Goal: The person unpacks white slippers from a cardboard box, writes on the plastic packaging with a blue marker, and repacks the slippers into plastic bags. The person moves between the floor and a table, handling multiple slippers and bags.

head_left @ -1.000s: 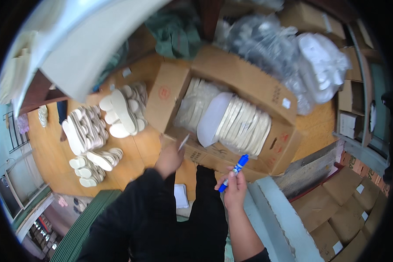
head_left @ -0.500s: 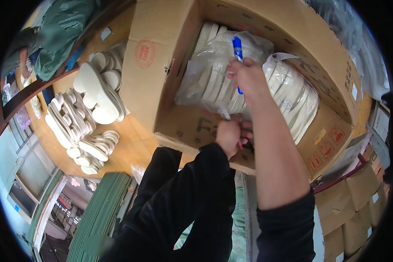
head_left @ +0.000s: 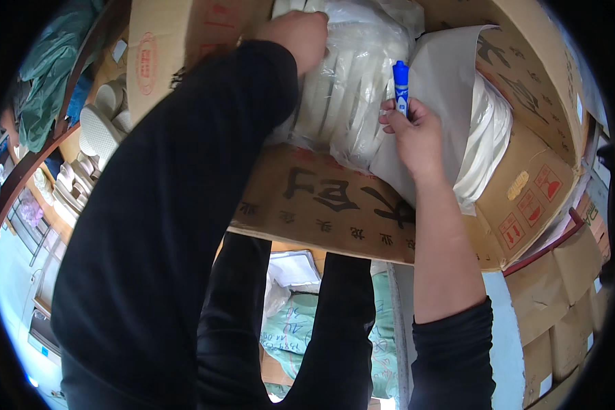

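Observation:
My right hand (head_left: 415, 133) is closed around a blue marker (head_left: 401, 85), its blue end pointing up. Behind that hand, a greyish-white sheet (head_left: 444, 65) stands between two bagged stacks of pale shoe soles. The clear plastic bag (head_left: 352, 89) of soles lies left of the sheet, and more soles (head_left: 488, 143) show on its right. At the far left of the open cardboard box (head_left: 321, 198), my left hand (head_left: 299, 39) reaches over the bag's edge with its fingers curled. Whatever those fingers hold is hidden.
Loose pale soles (head_left: 99, 130) lie on a wooden surface at the left, partly behind my left sleeve. Stacked brown cartons (head_left: 560, 294) stand at the lower right. Green wrapped bundles (head_left: 290, 335) show below, between my legs. Green cloth (head_left: 58, 75) hangs at the upper left.
My left hand has moved from the box's near wall to its far left. The whitish sheet now stands up between the stacks. My right hand still holds the marker, now in front of the sheet.

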